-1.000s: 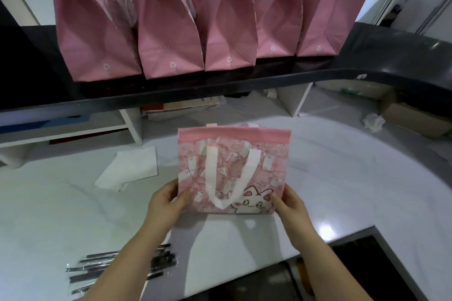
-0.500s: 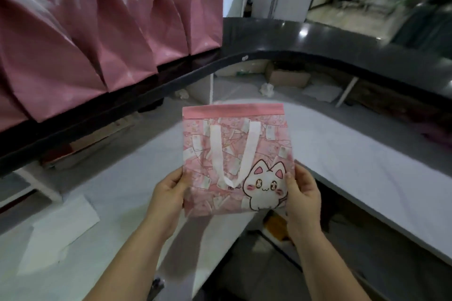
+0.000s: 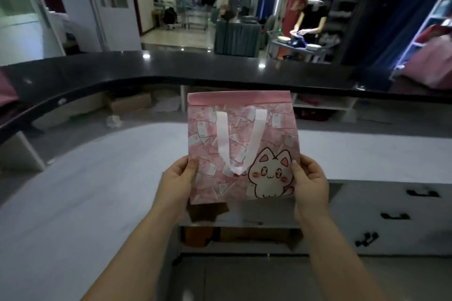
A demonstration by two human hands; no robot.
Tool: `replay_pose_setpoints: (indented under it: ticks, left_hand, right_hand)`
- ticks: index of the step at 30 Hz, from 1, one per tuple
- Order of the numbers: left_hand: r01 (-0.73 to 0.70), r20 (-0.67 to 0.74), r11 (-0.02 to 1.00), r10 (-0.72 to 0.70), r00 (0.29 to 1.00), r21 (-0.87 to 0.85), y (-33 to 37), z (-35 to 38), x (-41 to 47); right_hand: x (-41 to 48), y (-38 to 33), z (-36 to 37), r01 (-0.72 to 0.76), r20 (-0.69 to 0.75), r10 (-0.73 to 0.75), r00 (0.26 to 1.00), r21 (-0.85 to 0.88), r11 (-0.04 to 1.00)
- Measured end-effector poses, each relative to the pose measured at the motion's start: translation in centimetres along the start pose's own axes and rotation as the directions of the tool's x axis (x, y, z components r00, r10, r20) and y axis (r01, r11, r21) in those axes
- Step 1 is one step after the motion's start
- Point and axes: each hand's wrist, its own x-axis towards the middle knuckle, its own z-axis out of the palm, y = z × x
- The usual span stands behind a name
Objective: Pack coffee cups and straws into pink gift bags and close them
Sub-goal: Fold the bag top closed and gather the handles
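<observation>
Between both hands, the pink gift bag point(image 3: 242, 146) hangs flat and upright over the counter gap, left hand point(image 3: 177, 182) and right hand point(image 3: 309, 184) pinching its lower side edges, mouth pointing up

A shop: curved black service counter point(image 3: 195, 68), open tiled hall behind.

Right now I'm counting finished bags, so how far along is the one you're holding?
Done: nothing visible; the pink cat gift bag looks flat, its white handle lying against the front. In hand: the left hand and right hand pinch its lower edges, lifted above the white counter. Left: cup, straws and closing; no cup or straw is in view.
</observation>
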Motion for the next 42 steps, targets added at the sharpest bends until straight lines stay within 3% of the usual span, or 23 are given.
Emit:
replay_pose_setpoints:
  ticks: [8,13,18,26,30,32,37,42]
  left_hand:
    - [0.014,0.334,1.0,-0.015,0.942,0.005,-2.2,20.3,3.9]
    - [0.019,0.439,0.999,-0.006,0.898,-0.026,-4.6,34.4,4.7]
    - [0.019,0.468,0.998,0.015,0.884,-0.068,-6.7,47.0,5.9]
    - [0.066,0.402,0.983,0.009,0.916,-0.173,-8.6,63.9,9.2]
    - [0.061,0.366,0.966,0.037,0.93,-0.252,-9.5,71.2,12.0]
    - [0.058,0.349,0.953,0.052,0.936,-0.298,-9.9,74.7,14.2]
    - [-0.034,0.36,0.931,0.174,0.917,-0.363,-10.8,82.4,21.3]
    - [-0.084,0.288,0.926,0.2,0.937,-0.369,-11.8,89.8,29.7]
  right_hand:
    - [8.5,-6.8,-15.3,0.194,-0.281,-0.189,0.941,-0.012,0.981]
    - [14.4,-10.6,-26.0,0.255,-0.4,-0.253,0.881,-0.048,0.966]
    - [21.0,-14.2,-34.5,0.304,-0.427,-0.316,0.847,-0.099,0.948]
    - [32.1,-18.9,-43.2,0.312,-0.303,-0.462,0.834,-0.432,0.846]
    - [38.1,-19.4,-44.8,0.235,-0.2,-0.504,0.841,-0.704,0.67]
    - [42.0,-19.1,-44.7,0.266,-0.146,-0.495,0.856,-0.697,0.666]
    - [53.6,-18.3,-43.4,0.247,-0.045,-0.332,0.942,-0.576,0.779]
    - [64.8,-16.8,-42.7,0.245,0.086,-0.238,0.967,-0.556,0.795]
